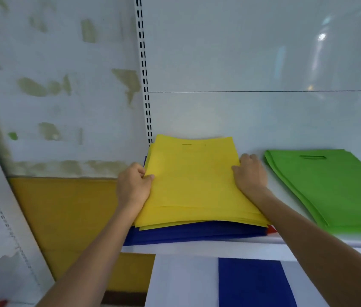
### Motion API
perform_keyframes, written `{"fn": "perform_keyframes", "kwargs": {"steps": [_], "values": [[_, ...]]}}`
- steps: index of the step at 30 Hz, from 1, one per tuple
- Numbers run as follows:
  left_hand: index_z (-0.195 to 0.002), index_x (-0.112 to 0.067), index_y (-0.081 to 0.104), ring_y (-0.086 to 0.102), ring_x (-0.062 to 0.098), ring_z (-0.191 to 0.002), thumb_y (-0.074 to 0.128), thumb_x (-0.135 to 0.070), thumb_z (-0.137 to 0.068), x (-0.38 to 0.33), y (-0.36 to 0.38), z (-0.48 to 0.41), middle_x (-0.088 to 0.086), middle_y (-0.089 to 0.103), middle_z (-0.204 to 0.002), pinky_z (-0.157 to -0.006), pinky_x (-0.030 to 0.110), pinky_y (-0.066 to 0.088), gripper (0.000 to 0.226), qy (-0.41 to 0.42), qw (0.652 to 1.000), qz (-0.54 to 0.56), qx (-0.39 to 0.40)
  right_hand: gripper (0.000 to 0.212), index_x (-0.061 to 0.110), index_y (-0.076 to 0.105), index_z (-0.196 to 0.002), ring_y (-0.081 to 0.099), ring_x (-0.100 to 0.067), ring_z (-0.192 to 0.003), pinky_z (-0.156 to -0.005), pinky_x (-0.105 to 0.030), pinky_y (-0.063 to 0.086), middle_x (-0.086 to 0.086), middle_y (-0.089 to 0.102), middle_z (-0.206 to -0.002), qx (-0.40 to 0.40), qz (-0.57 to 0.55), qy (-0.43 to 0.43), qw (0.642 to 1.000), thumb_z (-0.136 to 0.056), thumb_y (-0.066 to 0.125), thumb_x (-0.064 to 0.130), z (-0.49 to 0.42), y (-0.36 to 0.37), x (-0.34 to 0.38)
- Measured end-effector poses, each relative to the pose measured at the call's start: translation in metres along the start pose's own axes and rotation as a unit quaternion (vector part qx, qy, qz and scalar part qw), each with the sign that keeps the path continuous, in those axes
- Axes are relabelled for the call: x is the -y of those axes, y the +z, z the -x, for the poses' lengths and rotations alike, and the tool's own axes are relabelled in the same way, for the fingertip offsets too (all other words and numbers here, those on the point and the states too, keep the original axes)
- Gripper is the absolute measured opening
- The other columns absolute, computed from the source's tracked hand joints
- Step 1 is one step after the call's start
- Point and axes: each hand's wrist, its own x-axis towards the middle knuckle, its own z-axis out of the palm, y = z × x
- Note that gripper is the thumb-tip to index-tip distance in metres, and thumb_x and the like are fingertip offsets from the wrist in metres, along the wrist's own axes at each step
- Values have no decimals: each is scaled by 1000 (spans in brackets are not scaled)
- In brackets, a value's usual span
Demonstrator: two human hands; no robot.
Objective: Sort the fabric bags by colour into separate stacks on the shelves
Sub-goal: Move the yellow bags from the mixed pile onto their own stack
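Grips pinch yellow bags at the edges, your left hand and right hand. Green stack looks done; yellow lies on blue bags, unsorted.

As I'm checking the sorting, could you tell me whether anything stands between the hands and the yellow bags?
Nothing visible does: the left hand and right hand hold the yellow bags by their side edges, atop the blue bags.

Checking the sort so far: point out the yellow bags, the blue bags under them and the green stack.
yellow bags [195, 185]: head view, middle of the top bag.
blue bags [186, 232]: head view, front edge below the yellow.
green stack [330, 187]: head view, middle of the top bag.
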Motion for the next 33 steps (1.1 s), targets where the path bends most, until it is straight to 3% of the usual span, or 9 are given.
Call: {"fn": "perform_keyframes", "kwargs": {"steps": [3, 7, 11, 13, 16, 20, 25, 30, 33], "values": [[-84, -14, 66, 57, 21, -87, 69, -24, -83, -2, -2, 3, 7, 65, -95, -68, 30, 43, 10, 46, 997, -39, -44, 16, 0, 51, -102, 53, -34, -97, -68, -35, 37, -19, 53, -109, -48, -20, -40, 998, -93, 50, 14, 2, 0, -1], [-85, -10, 63, 57, 20, -80, 64, -20, -87, -3, -4, 6, 7, 65, -89, -64, 29, 42, 10, 79, 996, -26, -38, 17, 0, 49, -106, 59, -37, -93, -73, -41, 44, -20, 62, -103, -64, -10, -56, 996, -95, 47, 14, 4, -3, 1], [-101, -5, 50, 52, 20, -72, 58, -13, -90, -16, -15, 3, 7, 56, -80, -60, 30, 39, 15, 179, 982, -54, -13, 17, 2, 51, -106, 52, -33, -102, -78, -40, 39, -17, 56, -111, -106, 34, -99, 989, -96, 45, 13, 3, -13, 5], [-106, -4, 58, 60, 24, -80, 57, -9, -90, -28, -19, 0, 11, 63, -87, -69, 33, 47, 16, 221, 974, -41, -6, 16, 0, 50, -106, 55, -36, -97, -74, -42, 42, -20, 58, -107, -96, 6, -95, 991, -97, 42, 11, 0, -26, 3], [-101, -3, 67, 60, 29, -90, 53, -8, -92, -50, -21, 0, 15, 66, -99, -79, 34, 44, 18, 229, 972, -47, 6, 15, 0, 48, -107, 58, -40, -90, -68, -43, 42, -23, 62, -100, -84, -9, -90, 992, -97, 38, 6, -5, -49, -3], [-119, -10, 61, 52, 32, -111, 53, -19, -92, -90, -17, 14, 14, 57, -119, -90, 38, 41, 30, 190, 978, -84, 30, 15, 2, 45, -102, 51, -34, -83, -64, -36, 33, -18, 57, -97, -108, -56, -88, 989, -93, 33, -1, -9, -86, -27], [-125, -12, 57, 50, 31, -116, 53, -17, -89, -174, 17, 59, 13, 54, -125, -94, 37, 38, 36, 217, 974, -36, 54, 36, 8, 41, -124, 48, -29, -79, -65, -37, 37, -14, 52, -87, -144, -144, -8, 979, -91, 32, -2, -6, -166, -115], [-123, -11, 59, 50, 30, -116, 55, -15, -86, -279, 90, 138, 14, 55, -123, -97, 34, 35, 37, 267, 955, 35, 123, 33, 5, 59, -116, 54, -31, -109, -86, -32, 40, -15, 61, -118, -186, -57, 29, 981, -90, 39, 2, 21, -251, -256], [-124, -9, 58, 51, 28, -117, 56, -14, -87, -341, 137, 194, 14, 55, -127, -97, 29, 34, 38, 299, 931, 86, 190, 35, 6, 60, -119, 53, -31, -114, -89, -33, 41, -14, 60, -123, -194, -8, 84, 977, -87, 45, 5, 55, -300, -339]]}}
